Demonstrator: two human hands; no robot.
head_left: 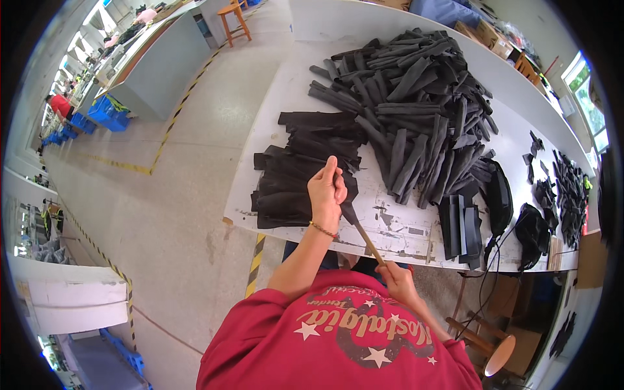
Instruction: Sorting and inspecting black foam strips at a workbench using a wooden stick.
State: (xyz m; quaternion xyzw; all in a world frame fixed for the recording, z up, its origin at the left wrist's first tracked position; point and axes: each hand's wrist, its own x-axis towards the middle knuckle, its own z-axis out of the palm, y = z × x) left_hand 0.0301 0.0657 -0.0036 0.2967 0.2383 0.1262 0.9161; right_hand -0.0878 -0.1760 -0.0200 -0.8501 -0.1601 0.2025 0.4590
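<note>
My left hand (327,192) is closed on a black fabric piece (350,209) over the table's near edge, thumb pointing up. Out of that fabric runs a thin wooden stick (369,242), whose lower end sits in my closed right hand (398,281) near my body. Whether the fabric is a tube around the stick or only lies against it, I cannot tell. Beside and beyond my left hand, black flat fabric pieces (283,169) lie overlapped in a stack. A large heap of dark grey rolled or folded fabric strips (416,104) covers the table farther back.
The white worktable (260,130) has a raised back edge. On its right lie flat dark pieces (460,224), black pouch-like items (534,237) with cords, and another dark pile (572,195). A stool (500,354) stands at lower right. Striped tape marks the floor (188,188) at left.
</note>
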